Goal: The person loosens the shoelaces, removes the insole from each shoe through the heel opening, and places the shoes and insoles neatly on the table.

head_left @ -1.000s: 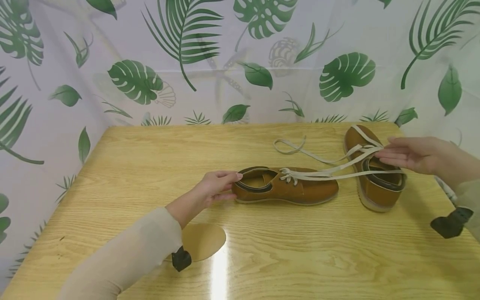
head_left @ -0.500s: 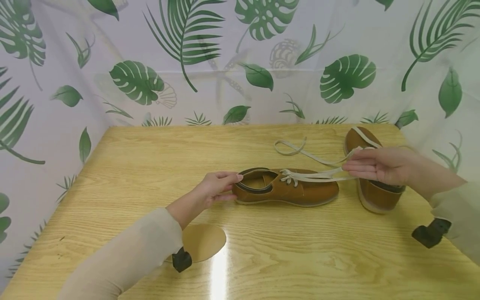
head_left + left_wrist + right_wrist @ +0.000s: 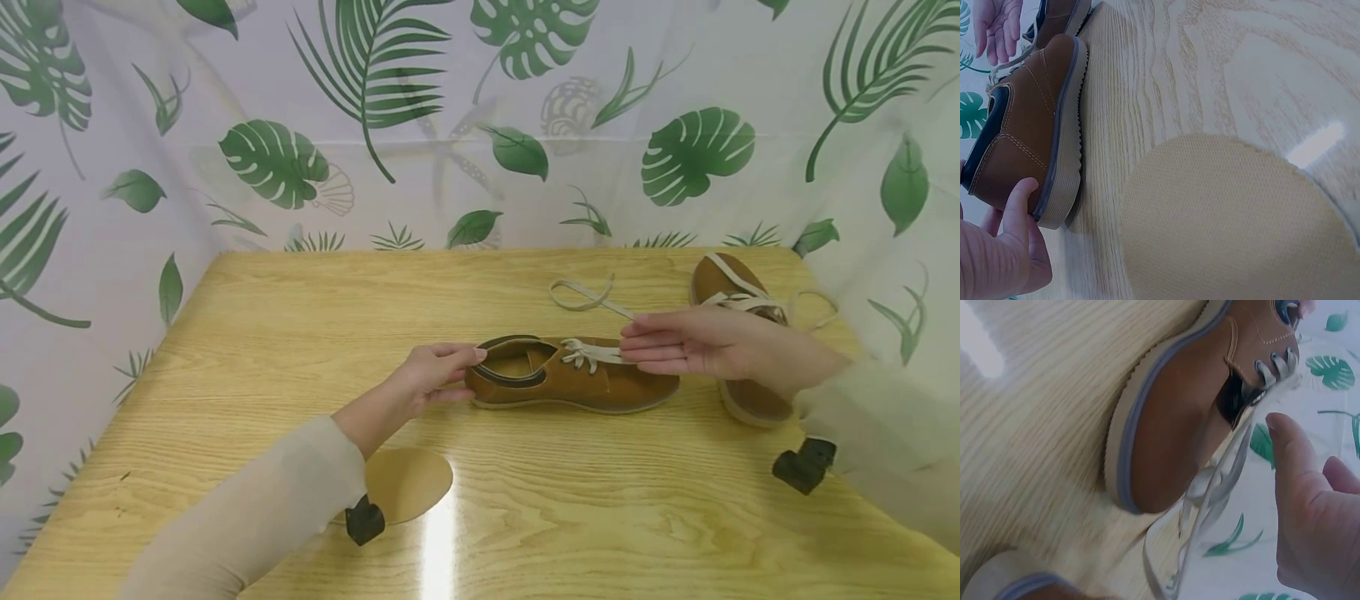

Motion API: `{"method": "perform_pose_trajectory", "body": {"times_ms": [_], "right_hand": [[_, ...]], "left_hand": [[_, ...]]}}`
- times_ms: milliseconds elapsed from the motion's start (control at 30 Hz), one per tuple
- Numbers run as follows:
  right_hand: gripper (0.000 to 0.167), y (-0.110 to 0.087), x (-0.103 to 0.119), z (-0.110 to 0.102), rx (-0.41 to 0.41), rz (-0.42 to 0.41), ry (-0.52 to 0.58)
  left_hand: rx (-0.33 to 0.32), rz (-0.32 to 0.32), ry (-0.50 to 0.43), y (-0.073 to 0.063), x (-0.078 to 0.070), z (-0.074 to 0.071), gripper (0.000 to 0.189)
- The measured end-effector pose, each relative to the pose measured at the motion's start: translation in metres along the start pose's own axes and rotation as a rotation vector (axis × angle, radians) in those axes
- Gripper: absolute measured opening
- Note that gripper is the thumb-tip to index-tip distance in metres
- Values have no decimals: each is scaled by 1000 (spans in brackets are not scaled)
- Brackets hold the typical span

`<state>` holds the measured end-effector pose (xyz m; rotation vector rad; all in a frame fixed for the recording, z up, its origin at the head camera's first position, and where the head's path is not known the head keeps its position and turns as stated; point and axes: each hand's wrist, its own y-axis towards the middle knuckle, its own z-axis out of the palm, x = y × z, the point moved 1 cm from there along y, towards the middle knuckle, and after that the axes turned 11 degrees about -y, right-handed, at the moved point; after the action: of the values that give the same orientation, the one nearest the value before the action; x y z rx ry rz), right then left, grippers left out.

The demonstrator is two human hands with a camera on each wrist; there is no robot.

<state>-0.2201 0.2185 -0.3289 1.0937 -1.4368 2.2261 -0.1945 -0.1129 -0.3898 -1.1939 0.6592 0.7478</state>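
Observation:
A brown lace-up shoe [image 3: 615, 385] lies sole down in the middle of the table, its toe to the right. My left hand [image 3: 431, 373] grips its heel, thumb at the collar. In the left wrist view, fingers [image 3: 1020, 197] press the back of the shoe [image 3: 1029, 125]. My right hand [image 3: 697, 346] is over the toe, fingers straight, palm facing the shoe. Pale laces [image 3: 596, 354] run from the eyelets to behind those fingers. In the right wrist view, the laces [image 3: 1222, 481] hang loose beside the shoe [image 3: 1179, 419].
A second brown shoe [image 3: 753, 404] stands at the right, partly hidden by my right arm, with its lace across it. One lace end [image 3: 581, 296] curls on the wooden table [image 3: 337, 317]. A tan oval flat piece [image 3: 412, 483] lies by my left wrist. Leaf-patterned cloth [image 3: 450, 100] hangs behind.
My right hand has moved left from over the second shoe, along the laces, to the toe of the middle shoe. My left hand keeps its grip on the heel.

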Motion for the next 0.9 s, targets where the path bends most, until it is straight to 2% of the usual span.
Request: {"method": "perform_pose_trajectory", "body": {"times_ms": [167,267,400,600,767,900], "right_hand": [[20,12,4,13,77,-64,-5],[19,18,5,20,90,-90,-30],[19,25,3,28,53,-85,-137],[9,34,-2,41,-8,-37,-307],[8,38,-2,53,-93,-89,-499],[7,39,0,60,-132,-118,-543]], "left_hand": [[0,1,4,0,1,-1,46],[2,3,7,-1,0,0,46],[0,4,6,0,0,0,46],[-10,0,-1,0,0,0,46],[-9,-4,-2,1,1,-1,46],[-5,-4,3,3,1,-2,45]]}}
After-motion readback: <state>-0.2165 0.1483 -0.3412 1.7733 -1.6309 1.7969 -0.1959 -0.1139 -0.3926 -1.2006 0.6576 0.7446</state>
